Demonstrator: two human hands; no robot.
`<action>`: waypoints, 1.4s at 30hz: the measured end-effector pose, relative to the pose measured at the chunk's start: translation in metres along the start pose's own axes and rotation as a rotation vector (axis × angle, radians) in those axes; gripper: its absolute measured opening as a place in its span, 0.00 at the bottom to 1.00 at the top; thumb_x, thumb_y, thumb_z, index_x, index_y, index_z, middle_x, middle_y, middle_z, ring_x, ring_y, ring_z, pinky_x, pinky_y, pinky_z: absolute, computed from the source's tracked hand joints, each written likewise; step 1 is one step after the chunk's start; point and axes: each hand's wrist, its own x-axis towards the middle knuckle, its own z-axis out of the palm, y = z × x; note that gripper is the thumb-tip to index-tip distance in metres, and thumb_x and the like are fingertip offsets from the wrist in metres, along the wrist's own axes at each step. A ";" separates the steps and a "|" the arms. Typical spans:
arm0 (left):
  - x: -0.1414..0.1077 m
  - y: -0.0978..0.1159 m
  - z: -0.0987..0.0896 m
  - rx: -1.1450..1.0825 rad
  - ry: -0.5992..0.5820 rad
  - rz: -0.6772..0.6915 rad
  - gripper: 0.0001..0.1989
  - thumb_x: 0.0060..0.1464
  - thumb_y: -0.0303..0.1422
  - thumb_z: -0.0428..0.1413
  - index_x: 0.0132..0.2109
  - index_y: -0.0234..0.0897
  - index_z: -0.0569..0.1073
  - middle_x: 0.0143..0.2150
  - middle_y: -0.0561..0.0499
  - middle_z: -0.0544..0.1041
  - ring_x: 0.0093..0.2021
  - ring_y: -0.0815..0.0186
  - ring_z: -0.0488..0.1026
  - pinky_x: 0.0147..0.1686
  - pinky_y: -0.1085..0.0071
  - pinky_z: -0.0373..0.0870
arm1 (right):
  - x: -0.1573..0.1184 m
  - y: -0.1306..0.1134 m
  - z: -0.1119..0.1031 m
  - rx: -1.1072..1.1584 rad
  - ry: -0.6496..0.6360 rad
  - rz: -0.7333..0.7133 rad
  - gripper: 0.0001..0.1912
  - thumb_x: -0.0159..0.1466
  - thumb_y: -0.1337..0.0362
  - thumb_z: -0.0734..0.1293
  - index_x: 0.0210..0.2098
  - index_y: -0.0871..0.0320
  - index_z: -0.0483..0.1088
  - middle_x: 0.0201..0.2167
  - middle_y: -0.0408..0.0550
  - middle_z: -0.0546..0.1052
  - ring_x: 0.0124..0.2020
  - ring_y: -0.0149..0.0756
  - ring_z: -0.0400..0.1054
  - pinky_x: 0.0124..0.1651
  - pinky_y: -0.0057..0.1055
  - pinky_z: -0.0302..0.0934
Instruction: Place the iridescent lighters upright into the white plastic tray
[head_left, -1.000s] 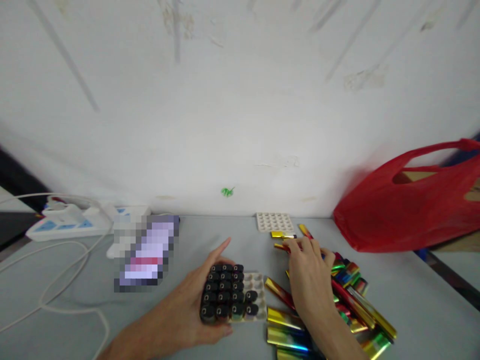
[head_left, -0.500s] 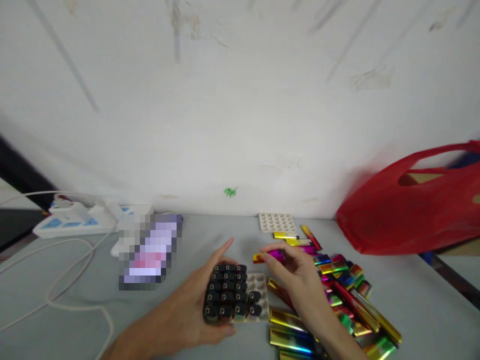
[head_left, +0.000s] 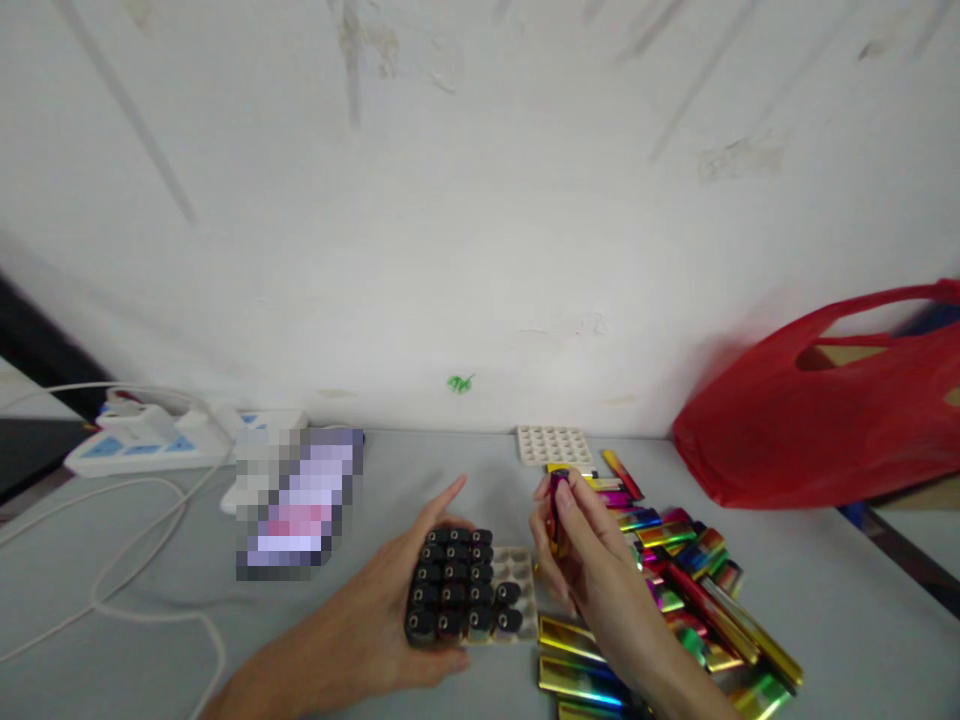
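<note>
My left hand (head_left: 382, 610) grips a pale tray (head_left: 529, 600) by its left side, thumb along the far edge and fingers at the near edge. Black-topped pieces (head_left: 454, 590) stand in rows in the tray's left part, while cups at its right show bare. Just right of the tray, my right hand (head_left: 589, 540) pinches a dark pink and yellow stick (head_left: 557, 510), now upright between thumb and fingers. Shiny multicoloured sticks (head_left: 675, 535) lie in a pile to the right, and gold ones (head_left: 577, 680) lie below my right wrist.
Against the wall sits a second white tray (head_left: 555, 445). A red bag (head_left: 810, 420) stands at the right. At the left are a white power strip (head_left: 150, 445), a phone with a blurred screen (head_left: 304, 505) and white cables (head_left: 184, 500).
My right hand has turned, bringing the stick from lying sideways to upright and slightly right, with its fingers curled closer. My left hand and the tray have hardly moved.
</note>
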 end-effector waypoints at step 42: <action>-0.002 0.000 0.000 0.047 0.033 -0.010 0.65 0.50 0.24 0.70 0.81 0.64 0.39 0.69 0.47 0.70 0.53 0.55 0.82 0.53 0.58 0.81 | -0.008 0.004 0.005 0.123 -0.182 0.281 0.37 0.63 0.28 0.67 0.21 0.51 0.53 0.19 0.33 0.50 0.21 0.27 0.39 0.24 0.30 0.36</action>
